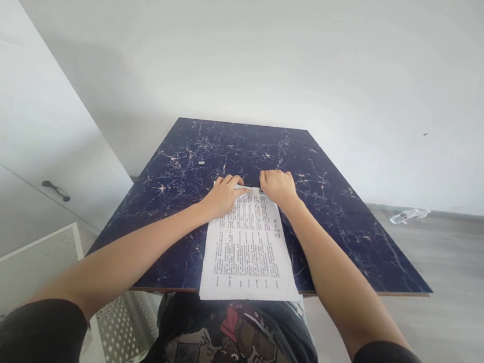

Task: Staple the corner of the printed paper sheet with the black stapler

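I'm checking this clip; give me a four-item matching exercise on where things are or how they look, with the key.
1. printed sheet
2. tabletop
3. dark handle
4. clear plastic item

A. on the grey floor, right side of the picture
B. reaching past the near table edge
C. dark blue with pale veins
D. on the white cabinet, left side of the picture

Pairs: 1-B, 2-C, 3-D, 4-A
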Tool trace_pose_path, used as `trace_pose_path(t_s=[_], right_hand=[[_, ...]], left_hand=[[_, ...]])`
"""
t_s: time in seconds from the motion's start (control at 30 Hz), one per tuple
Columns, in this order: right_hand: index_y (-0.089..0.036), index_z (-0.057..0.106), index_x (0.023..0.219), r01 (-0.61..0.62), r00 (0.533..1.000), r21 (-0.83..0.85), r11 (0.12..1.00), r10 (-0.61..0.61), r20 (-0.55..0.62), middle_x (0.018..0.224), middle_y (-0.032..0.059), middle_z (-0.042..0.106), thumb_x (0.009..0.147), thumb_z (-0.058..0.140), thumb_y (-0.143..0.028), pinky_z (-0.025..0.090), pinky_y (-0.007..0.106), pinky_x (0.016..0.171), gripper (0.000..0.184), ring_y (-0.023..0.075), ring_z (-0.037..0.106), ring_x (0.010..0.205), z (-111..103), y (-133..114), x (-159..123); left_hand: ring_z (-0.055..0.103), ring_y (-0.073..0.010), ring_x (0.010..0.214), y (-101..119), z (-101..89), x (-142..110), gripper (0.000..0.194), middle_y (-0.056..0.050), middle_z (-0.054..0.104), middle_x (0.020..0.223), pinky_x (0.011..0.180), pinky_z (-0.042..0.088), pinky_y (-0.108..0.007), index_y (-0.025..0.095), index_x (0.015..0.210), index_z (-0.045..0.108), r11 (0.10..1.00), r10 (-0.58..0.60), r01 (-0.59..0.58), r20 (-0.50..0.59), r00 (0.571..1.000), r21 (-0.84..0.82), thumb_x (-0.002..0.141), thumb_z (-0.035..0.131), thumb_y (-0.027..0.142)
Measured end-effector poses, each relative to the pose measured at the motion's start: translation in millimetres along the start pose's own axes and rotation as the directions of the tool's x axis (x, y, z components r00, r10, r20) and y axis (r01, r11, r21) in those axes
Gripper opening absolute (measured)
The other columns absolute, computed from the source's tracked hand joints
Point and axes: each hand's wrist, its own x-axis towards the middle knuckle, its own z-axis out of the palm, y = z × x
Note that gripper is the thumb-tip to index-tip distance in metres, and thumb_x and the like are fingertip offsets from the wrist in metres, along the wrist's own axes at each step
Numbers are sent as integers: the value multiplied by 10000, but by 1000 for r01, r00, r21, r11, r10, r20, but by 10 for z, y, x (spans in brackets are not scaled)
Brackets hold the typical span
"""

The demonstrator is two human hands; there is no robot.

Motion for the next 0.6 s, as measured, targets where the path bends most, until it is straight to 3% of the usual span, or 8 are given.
trace_pose_path(t_s=[0.6], right_hand=[[-140, 762, 961, 59, 998, -136, 989, -63, -24, 1054, 194, 733, 1059, 237, -280, 329, 476, 934, 552, 320, 608, 1030, 45, -108, -89]], left_hand=[[499, -283, 1206, 5, 2, 2, 574, -109, 560, 1318, 960, 412, -459, 253, 1354, 656, 1000, -9, 9, 0, 1000, -7, 900, 425, -12]])
